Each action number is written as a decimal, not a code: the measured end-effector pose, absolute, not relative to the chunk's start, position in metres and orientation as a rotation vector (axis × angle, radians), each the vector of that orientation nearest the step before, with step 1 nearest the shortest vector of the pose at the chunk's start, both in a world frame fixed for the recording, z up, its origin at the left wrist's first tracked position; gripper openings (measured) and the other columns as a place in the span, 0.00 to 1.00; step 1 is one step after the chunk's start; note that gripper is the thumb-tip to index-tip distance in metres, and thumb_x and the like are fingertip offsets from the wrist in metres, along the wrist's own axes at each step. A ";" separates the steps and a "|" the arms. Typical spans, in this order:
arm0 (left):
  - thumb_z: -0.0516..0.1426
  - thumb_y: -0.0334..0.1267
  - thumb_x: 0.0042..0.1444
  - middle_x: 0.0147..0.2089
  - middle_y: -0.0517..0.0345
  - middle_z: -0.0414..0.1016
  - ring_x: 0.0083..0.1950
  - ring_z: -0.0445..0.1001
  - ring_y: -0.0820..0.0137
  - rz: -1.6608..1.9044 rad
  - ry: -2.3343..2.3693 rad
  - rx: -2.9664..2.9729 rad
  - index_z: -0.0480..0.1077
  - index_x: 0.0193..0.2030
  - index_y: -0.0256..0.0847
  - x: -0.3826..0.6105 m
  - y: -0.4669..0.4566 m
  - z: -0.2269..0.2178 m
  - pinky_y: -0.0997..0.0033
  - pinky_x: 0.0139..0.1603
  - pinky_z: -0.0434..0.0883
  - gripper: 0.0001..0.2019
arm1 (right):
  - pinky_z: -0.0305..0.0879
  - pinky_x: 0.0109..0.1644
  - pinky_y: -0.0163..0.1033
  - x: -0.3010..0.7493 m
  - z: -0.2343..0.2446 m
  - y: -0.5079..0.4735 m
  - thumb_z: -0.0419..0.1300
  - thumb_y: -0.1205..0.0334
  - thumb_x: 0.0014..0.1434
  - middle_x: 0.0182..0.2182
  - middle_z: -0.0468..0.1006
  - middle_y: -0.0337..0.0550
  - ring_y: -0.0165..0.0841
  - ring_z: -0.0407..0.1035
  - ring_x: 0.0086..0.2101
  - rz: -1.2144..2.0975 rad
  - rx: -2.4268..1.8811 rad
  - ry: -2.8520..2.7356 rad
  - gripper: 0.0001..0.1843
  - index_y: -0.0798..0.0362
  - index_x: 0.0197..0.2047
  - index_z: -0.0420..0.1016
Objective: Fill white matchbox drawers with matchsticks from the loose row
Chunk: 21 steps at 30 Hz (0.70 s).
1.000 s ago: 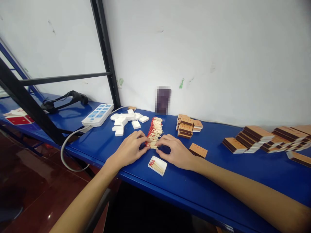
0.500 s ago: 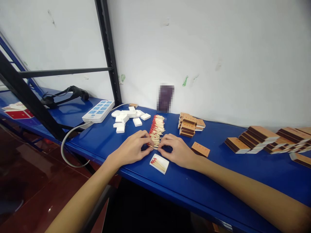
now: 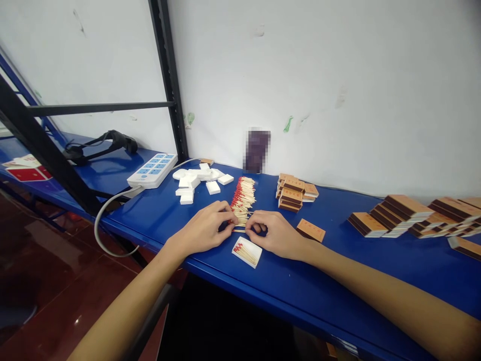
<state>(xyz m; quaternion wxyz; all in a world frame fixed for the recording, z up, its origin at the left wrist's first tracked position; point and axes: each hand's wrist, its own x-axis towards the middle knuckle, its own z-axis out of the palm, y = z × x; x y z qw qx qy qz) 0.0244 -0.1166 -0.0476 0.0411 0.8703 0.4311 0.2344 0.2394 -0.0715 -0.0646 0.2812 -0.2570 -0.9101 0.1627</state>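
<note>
A long pile of matchsticks (image 3: 244, 193) with red heads to the left lies between my hands on the blue table. At its near end, my left hand (image 3: 212, 225) pinches matchsticks by their head side, thumb and forefinger closed. Opposite, my right hand (image 3: 276, 233) has its fingers curled in a pinch at the plain ends of the matchsticks; the exact number held is too small to tell. Just in front of both hands is a white matchbox tray (image 3: 256, 250) with several matchsticks in it, their red heads at the upper left.
White trays (image 3: 190, 181) are heaped at the left, near a power strip (image 3: 152, 171). Matchboxes (image 3: 291, 193) are stacked at the back, one matchbox (image 3: 311, 230) lies beside my right hand, and larger stacks (image 3: 400, 213) stand right. A black shelf post (image 3: 169, 75) rises behind.
My right thumb and fingers have drawn closer together. Near the pile's close end, a matchstick now lies straighter between my hands. The tray has not visibly moved on the table.
</note>
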 end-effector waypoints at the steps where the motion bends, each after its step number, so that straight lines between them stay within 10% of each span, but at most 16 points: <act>1: 0.52 0.33 0.62 0.42 0.55 0.68 0.44 0.69 0.66 0.706 1.318 2.665 0.73 0.41 0.40 0.025 -0.117 -0.047 0.67 0.46 0.68 0.08 | 0.57 0.34 0.34 0.239 -0.065 -0.072 0.60 0.73 0.53 0.21 0.64 0.31 0.25 0.60 0.23 0.432 -0.706 -2.448 0.06 0.53 0.29 0.73; 21: 0.55 0.34 0.61 0.45 0.54 0.69 0.45 0.69 0.66 0.698 1.299 2.673 0.77 0.44 0.42 0.025 -0.119 -0.046 0.66 0.48 0.68 0.09 | 0.53 0.29 0.33 0.239 -0.068 -0.069 0.58 0.70 0.57 0.21 0.61 0.32 0.26 0.58 0.23 0.391 -0.805 -2.375 0.05 0.53 0.31 0.74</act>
